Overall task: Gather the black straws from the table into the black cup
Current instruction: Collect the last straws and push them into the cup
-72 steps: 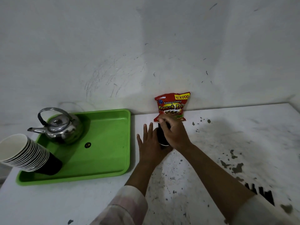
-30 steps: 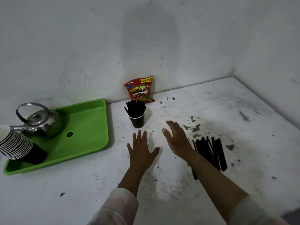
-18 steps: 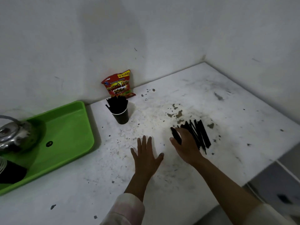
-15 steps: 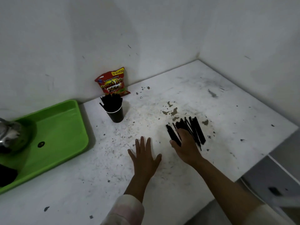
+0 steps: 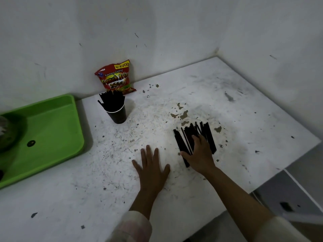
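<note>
While a loose pile of black straws (image 5: 194, 137) lies fanned on the white table (image 5: 244, 119), the right hand (image 5: 199, 154) rests on top of it, fingers spread over the straws and not yet closed around any. The left hand (image 5: 152, 166) lies flat and empty on the table just beside the pile. Well apart, toward the wall, stands the black cup (image 5: 117, 114), already bristling with straws, with a red snack bag (image 5: 116, 78) behind it and a green tray (image 5: 43, 135) to its left. Raking the straws parallel before pinching them into one bundle would probably help them enter the crowded cup without snagging.
</note>
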